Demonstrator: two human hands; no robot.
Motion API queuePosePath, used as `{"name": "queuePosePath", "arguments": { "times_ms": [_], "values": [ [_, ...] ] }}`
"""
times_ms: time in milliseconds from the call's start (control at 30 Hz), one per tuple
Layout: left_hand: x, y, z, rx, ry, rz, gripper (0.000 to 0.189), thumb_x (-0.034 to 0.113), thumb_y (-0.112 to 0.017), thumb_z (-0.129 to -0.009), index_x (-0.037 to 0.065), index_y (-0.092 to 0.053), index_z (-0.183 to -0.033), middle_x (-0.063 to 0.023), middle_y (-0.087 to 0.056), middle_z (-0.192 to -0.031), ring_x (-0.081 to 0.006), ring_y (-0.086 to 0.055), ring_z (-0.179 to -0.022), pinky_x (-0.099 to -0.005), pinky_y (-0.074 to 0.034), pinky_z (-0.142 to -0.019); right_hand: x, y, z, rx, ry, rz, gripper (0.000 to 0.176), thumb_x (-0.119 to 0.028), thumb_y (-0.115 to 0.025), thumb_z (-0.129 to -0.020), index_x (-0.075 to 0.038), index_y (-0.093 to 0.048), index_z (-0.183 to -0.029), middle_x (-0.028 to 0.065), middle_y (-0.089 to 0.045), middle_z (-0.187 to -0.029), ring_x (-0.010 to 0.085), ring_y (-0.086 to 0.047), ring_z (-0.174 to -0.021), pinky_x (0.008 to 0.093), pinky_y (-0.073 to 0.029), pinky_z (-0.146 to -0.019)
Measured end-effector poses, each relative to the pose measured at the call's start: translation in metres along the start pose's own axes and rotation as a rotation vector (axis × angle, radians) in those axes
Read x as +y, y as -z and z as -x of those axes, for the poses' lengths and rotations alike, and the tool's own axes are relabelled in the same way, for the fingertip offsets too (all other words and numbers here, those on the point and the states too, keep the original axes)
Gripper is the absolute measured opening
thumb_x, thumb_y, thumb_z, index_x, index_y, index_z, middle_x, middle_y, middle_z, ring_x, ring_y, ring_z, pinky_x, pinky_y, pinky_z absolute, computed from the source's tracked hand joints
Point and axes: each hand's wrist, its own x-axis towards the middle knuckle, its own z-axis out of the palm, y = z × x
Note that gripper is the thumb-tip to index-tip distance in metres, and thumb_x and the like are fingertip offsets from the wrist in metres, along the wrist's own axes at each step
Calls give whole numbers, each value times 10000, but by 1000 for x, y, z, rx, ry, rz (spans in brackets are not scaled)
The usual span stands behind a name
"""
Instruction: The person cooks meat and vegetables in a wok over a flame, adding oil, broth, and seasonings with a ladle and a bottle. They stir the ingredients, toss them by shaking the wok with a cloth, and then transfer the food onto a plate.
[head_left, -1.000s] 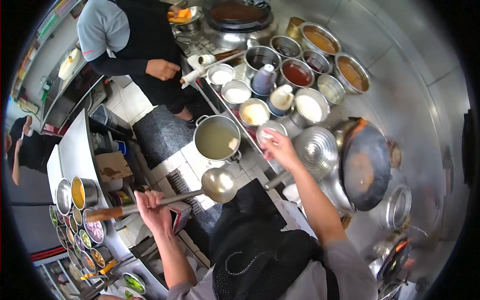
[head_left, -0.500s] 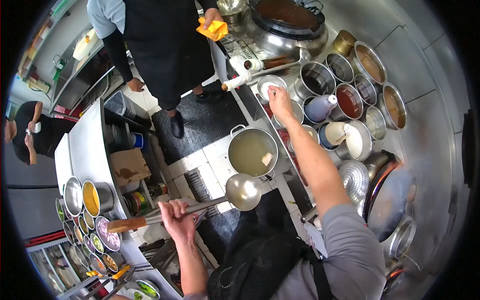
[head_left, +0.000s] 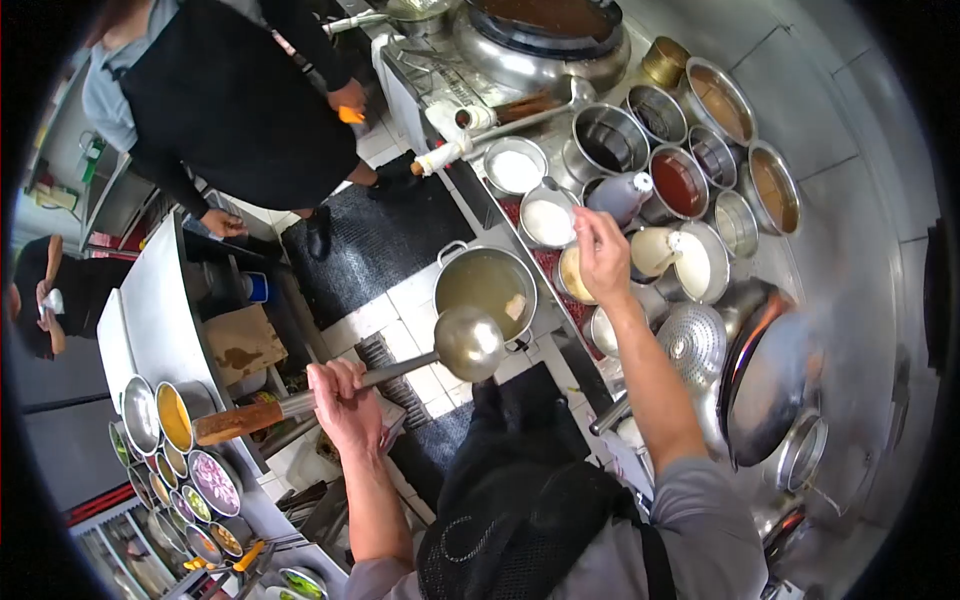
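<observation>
My left hand [head_left: 345,408] is wrapped round the shaft of a long ladle [head_left: 470,344] with a wooden handle end. The ladle's bowl hangs over the near rim of a deep pot [head_left: 441,300] of cloudy liquid, in which a pale chunk floats. My right hand [head_left: 604,262] is above the row of seasoning containers, its fingers drawn together; whatever they hold is too small to make out. Close to it are a bowl of white powder [head_left: 548,221], a container with yellowish contents [head_left: 575,272], a dark-filled squeeze bottle [head_left: 622,198] and a cream-coloured bottle [head_left: 655,250].
On the right, a smoking wok [head_left: 775,390] sits by flames, with a perforated strainer [head_left: 692,345] beside it. Sauce pots, including a red one [head_left: 680,183], line the counter. Another person [head_left: 220,110] stands at upper left. Prep bowls [head_left: 215,480] crowd the left counter.
My right hand has come back from the far white-powder bowl toward me, over the nearer containers. The ladle has shifted slightly left. The other person has moved left in view.
</observation>
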Motion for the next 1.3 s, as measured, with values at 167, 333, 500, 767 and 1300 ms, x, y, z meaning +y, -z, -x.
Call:
{"name": "queuePosePath", "arguments": {
  "times_ms": [167,333,500,767,1300],
  "values": [
    [-1,-23,-18,-32,-40,2,414,345,-478,-1063,139,-354,-726,13,-305,-644,-146,-336,-679,-316,-320,-738,51,-28,44,84,-304,-55,285,-233,-553,-1005,9,-700,-1040,167,-716,-901,283,-701,-820,369,-540,-766],
    [-2,-42,-31,-135,-96,13,458,356,-460,-1071,146,-343,-682,17,-303,-627,-142,-329,-666,-312,-313,-723,45,-40,45,44,-464,-156,322,-259,-540,-1021,22,-683,-1085,130,-708,-828,198,-684,-726,323,-535,-686],
    [-1,-63,-39,-164,-120,28,454,345,-465,-1071,147,-349,-678,19,-310,-621,-137,-341,-670,-315,-310,-719,54,-44,50,126,-760,-564,314,-261,-561,-1021,18,-666,-1118,83,-678,-832,89,-572,-621,245,-462,-520],
    [-20,-99,-59,-150,-186,114,405,295,-510,-1055,129,-329,-732,-1,-317,-631,-149,-338,-656,-327,-325,-703,17,20,63,235,-665,-959,321,-249,-550,-1028,34,-630,-1155,73,-643,-853,84,-549,-633,235,-450,-520],
    [-10,-77,-47,-117,-149,40,450,301,-508,-1055,133,-326,-680,6,-296,-601,-139,-328,-650,-322,-341,-733,65,30,123,17,-736,-141,330,-334,-548,-1001,-51,-700,-1072,130,-733,-794,204,-659,-619,342,-516,-624]
  ]
}}
